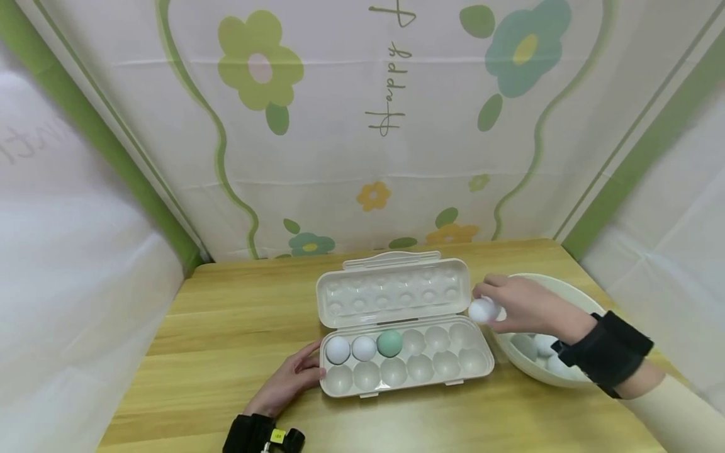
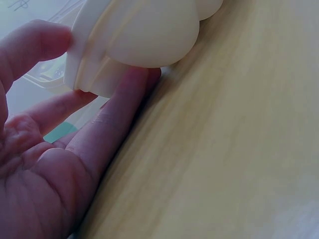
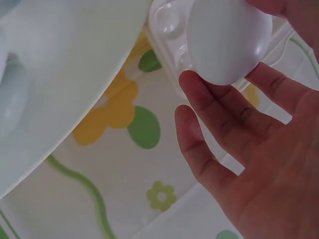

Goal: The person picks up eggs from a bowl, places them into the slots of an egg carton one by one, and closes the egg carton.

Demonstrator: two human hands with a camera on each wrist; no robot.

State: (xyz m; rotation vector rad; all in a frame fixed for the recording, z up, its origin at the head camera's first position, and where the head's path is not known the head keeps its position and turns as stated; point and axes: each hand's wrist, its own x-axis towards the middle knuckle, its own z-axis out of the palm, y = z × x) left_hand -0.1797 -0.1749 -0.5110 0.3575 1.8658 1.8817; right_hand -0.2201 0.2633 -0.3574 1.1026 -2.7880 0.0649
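An egg carton (image 1: 416, 385) lies on the table with its lid (image 1: 396, 290) folded back. Two white eggs (image 1: 338, 350) and a green egg (image 1: 389, 343) sit in its back row, toward the left. My left hand (image 1: 290, 379) holds the carton's left end, thumb and fingers around the rim and underside in the left wrist view. Beyond the carton's right end, my right hand (image 1: 523, 305) pinches a white egg (image 3: 229, 40) between thumb and fingertips. That hand is above the left rim of a pale bowl (image 1: 529, 372).
Several more eggs (image 1: 545, 345) lie in the bowl, partly hidden by the right forearm. A wooden table (image 1: 238, 321) carries everything. Behind it hangs a white cloth (image 1: 340, 145) with printed flowers, and similar cloth walls stand on both sides.
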